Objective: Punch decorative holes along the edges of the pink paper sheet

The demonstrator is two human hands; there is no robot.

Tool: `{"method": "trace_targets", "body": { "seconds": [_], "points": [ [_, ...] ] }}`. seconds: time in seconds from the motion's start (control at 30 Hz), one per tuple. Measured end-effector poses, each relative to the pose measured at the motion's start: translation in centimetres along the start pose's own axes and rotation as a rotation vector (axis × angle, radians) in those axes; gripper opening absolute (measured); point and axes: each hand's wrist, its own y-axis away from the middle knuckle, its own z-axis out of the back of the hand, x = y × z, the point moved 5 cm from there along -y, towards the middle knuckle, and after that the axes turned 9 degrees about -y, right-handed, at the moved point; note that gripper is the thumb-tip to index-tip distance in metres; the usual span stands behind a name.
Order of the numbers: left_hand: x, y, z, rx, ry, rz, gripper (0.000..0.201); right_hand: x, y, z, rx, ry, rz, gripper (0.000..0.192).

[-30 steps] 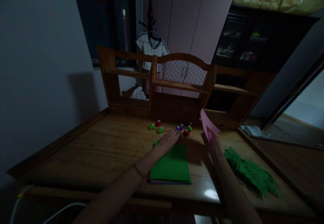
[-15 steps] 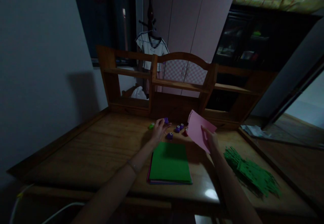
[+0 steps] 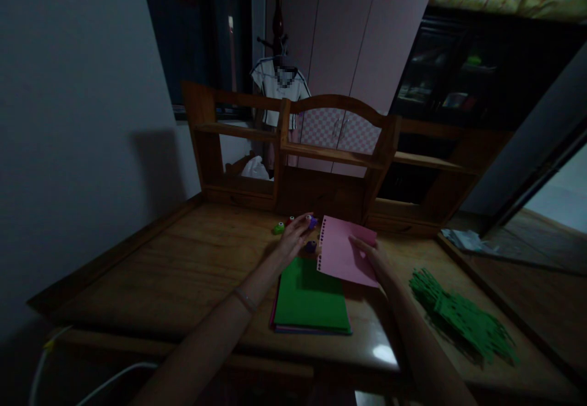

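Paper [image 3: 339,251] pinched in right hand [image 3: 376,259] toward back edge of surface [image 3: 192,271]; purple toy [image 3: 312,222] pinched in left hand [image 3: 292,241]; shreds [image 3: 463,315] already piled by right edge, stack [image 3: 312,305] apparently unused near front edge.

Pink sheet [image 3: 338,252]; green-topped paper stack [image 3: 312,305]; purple gadget [image 3: 312,222]; green paper pile [image 3: 463,317]; wardrobe panels [image 3: 360,134] checked pink-white.

The left forearm [image 3: 213,342] and right forearm [image 3: 413,332] are bare as far as the frame shows them, slim and tapering evenly toward the wrists. Around the left wrist runs a thin, pale bracelet [image 3: 245,300], a narrow band whose finer detail is lost in the dim light. The left hand [image 3: 293,241] and right hand [image 3: 373,256] are ungloved, with slender fingers.
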Motion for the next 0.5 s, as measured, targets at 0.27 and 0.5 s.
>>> {"method": "trace_targets", "body": {
  "seconds": [0.27, 0.5],
  "points": [
    [0.0, 0.2, -0.6, 0.087, -0.01, 0.041, 0.04, 0.4, 0.2, -0.3, -0.04, 0.051, 0.01, 0.038],
    [-0.2, 0.2, -0.2, 0.001, -0.07, 0.027, 0.037, 0.0, -0.8, 0.6, -0.038, 0.214, 0.068, 0.042]
  ]
}}
